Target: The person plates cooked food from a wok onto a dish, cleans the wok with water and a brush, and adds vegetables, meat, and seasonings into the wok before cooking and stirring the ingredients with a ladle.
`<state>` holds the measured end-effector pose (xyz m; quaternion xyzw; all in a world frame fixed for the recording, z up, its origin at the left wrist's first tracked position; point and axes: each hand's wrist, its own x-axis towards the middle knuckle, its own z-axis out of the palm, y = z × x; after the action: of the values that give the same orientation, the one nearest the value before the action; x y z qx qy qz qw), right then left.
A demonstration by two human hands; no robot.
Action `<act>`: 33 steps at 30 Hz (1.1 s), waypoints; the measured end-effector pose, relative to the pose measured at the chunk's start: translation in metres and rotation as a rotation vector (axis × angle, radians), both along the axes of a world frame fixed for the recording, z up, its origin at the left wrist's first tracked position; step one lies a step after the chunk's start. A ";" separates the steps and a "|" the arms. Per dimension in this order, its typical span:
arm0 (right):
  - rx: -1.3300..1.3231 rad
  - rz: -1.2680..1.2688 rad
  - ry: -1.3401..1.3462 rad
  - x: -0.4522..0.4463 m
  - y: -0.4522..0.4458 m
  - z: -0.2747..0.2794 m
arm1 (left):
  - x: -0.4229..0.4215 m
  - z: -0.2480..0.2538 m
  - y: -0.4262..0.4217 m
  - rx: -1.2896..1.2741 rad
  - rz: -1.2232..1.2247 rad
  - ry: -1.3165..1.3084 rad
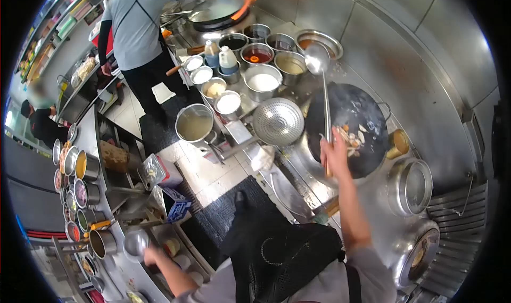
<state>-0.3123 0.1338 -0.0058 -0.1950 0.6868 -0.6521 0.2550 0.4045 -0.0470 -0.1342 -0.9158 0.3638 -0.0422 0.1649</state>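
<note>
My right hand (pixel 335 153) is closed round the handle of a long metal ladle (pixel 317 59), whose bowl is raised beyond the wok near the sauce pots. Under and beside that hand lies a dark wok (pixel 348 111) with pale and brownish food pieces (pixel 352 139) in it. At the lower left, my left hand (pixel 153 255) is closed at the edge of a metal bowl (pixel 137 243) over the side counter (pixel 132 274). A round perforated strainer (pixel 278 121) rests left of the wok.
Sauce pots (pixel 263 81) stand behind the strainer, with a large pot (pixel 194 123) to their left. Flames rise at a second wok (pixel 218 9), where a person (pixel 136 31) stands. Another person (pixel 40 123) is far left. Ingredient containers (pixel 80 194) line the left counter.
</note>
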 end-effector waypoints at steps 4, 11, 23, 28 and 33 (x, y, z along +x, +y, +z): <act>0.030 0.091 0.066 -0.065 -0.148 0.024 | 0.135 -0.018 0.065 -0.359 0.537 0.387; 0.316 0.062 0.068 -0.121 -0.300 0.032 | 0.106 -0.038 0.052 -0.591 0.705 0.380; 0.114 -0.017 -0.197 -0.121 -0.331 0.020 | 0.057 -0.062 -0.035 -0.998 0.623 0.593; -0.389 -0.032 -0.492 -0.107 -0.288 0.016 | 0.001 -0.070 -0.137 -1.253 0.243 1.110; -0.805 0.148 -0.763 -0.074 -0.158 0.031 | -0.146 -0.047 -0.201 -0.994 -0.278 1.705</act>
<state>-0.3864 -0.0241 0.0257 -0.0751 0.2272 -0.8676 0.4360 0.2581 -0.2480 -0.1811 -0.5544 0.4055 0.4630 -0.5602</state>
